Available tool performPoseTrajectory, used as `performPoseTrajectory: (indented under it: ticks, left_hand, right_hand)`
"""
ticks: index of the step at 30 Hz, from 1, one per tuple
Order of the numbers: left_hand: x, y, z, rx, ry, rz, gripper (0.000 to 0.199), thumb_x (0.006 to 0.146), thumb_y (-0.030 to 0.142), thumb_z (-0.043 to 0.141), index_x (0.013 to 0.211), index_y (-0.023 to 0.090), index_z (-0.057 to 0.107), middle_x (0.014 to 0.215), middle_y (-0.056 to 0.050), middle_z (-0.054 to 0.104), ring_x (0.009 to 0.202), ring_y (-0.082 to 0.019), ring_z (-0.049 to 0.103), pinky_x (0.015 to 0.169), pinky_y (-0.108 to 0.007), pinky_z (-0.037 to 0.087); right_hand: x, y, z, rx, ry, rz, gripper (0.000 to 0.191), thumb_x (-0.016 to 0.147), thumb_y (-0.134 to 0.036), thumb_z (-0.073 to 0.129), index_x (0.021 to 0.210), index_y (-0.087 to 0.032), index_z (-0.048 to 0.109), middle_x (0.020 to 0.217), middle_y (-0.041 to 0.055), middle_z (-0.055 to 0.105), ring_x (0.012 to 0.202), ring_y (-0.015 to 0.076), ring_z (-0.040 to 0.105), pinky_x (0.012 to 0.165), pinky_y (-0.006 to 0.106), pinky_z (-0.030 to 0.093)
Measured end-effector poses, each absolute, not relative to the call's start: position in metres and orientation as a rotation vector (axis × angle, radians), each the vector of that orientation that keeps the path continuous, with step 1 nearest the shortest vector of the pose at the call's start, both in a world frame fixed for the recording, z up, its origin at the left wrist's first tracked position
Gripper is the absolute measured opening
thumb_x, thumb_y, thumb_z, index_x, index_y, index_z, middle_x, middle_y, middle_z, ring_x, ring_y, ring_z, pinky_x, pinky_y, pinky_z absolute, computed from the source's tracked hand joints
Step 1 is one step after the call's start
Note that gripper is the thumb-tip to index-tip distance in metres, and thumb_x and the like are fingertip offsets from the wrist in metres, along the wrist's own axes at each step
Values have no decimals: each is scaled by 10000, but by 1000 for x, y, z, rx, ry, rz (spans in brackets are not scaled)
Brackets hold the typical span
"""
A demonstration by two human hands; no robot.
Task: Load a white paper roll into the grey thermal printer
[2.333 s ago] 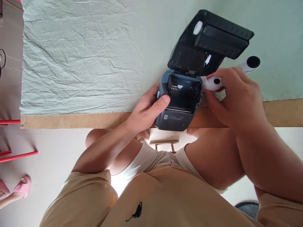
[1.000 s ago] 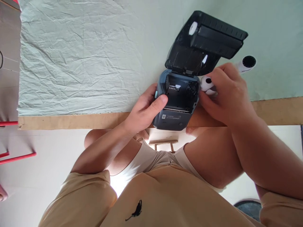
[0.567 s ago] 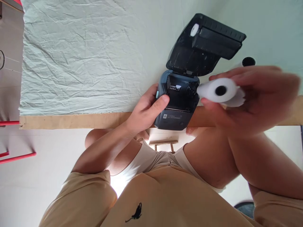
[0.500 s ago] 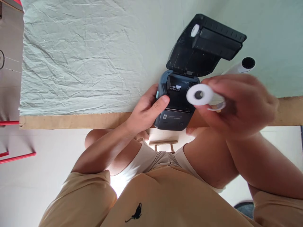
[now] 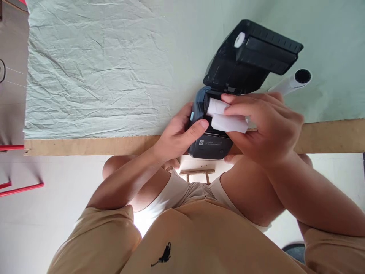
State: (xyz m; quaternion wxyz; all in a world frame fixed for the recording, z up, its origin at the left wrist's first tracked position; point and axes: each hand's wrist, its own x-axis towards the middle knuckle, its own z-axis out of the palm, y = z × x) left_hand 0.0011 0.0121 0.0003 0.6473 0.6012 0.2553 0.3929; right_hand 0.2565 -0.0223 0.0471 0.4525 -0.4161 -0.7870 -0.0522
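Wrinkled pale-green cloth (image 5: 99,68) backs the dark plastic portable printer (image 5: 228,74), lid raised; remotely, I see the left hand (image 5: 181,133) clasping it, the right hand (image 5: 266,125) pinching a white paper roll (image 5: 218,107) at its open bay.

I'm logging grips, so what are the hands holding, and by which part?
Left hand: the printer, by its left side. Right hand: the white paper roll, by its right end.

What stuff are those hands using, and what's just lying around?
In use:
open black machine, held by the left hand
white paper roll, in the right hand

Seemingly lying about:
dark-ended white tube on the cloth
red bars, far left
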Motion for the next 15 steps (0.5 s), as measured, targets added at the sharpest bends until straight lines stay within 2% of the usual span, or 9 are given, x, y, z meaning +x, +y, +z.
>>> performPoseTrajectory:
  ticks: [4, 9, 11, 13, 15]
  left_hand:
    - [3, 11, 5, 1373, 621, 903, 645, 1136, 874, 839, 1324, 257, 844, 1137, -58, 816, 999, -238, 741, 859, -381, 637]
    - [4, 7, 13, 1342, 643, 886, 619, 1145, 861, 839, 1284, 257, 828, 1112, -48, 811, 971, -236, 746, 866, -394, 656]
    - [4, 7, 13, 1350, 649, 898, 594, 1182, 829, 808, 1318, 251, 832, 1123, -49, 823, 987, -227, 762, 869, -376, 661]
    - [4, 7, 11, 1358, 670, 913, 606, 1199, 819, 786, 1389, 245, 839, 1253, -77, 877, 1133, -254, 828, 986, -391, 709]
    - [5, 9, 7, 1347, 672, 932, 678, 1171, 841, 810, 1515, 257, 821, 1492, -113, 896, 1414, -323, 859, 1206, -454, 731]
  right_hand:
    - [262, -23, 47, -991, -2014, -77, 329, 1035, -10, 893, 1167, -305, 828, 1310, -53, 1005, 1124, 209, 986, 911, 387, 705]
    - [266, -28, 51, -937, -2022, -61, 266, 1093, -75, 883, 1166, -323, 822, 1262, -46, 997, 1128, 244, 948, 902, 445, 694]
    - [269, -30, 53, -885, -2083, -59, 199, 1128, -157, 908, 1212, -319, 827, 1255, -46, 995, 1118, 242, 937, 892, 445, 673]
    - [272, -33, 53, -854, -2157, -1, 113, 1189, -332, 901, 1279, -325, 833, 1286, -36, 993, 1157, 253, 938, 918, 458, 673]
    - [276, -35, 52, -858, -2200, 60, 175, 1232, -465, 839, 1354, -339, 834, 1333, -16, 989, 1230, 276, 934, 968, 481, 684]
